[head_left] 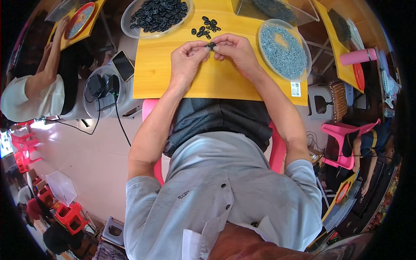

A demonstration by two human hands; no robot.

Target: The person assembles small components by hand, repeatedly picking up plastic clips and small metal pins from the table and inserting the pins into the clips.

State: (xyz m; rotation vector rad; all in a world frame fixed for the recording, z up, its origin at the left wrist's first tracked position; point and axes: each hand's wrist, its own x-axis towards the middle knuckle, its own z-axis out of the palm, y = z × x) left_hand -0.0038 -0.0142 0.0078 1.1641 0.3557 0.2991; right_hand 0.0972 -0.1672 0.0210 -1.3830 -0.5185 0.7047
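Note:
Over the yellow table point(156, 78), my left hand point(189, 58) and my right hand point(236, 50) meet, fingertips pinched on one small black plastic part point(211, 46). Both hands are closed on it, and the fingers cover some of its outline. Just beyond them lies a loose group of similar black parts point(202, 31), oval with holes. A clear round tub point(126, 24) heaped with more black parts stands at the far left. To the right of my right hand sits a round clear tray point(307, 65) spread with small silvery screws point(284, 58).
A clear bin point(303, 15) with dark contents is at the far right. Left of the table, a stool bears a phone point(123, 66) and a tub of black chargers point(102, 86) with trailing cables. A co-worker point(39, 91) sits at the left. Pink chairs point(344, 143) stand at the right.

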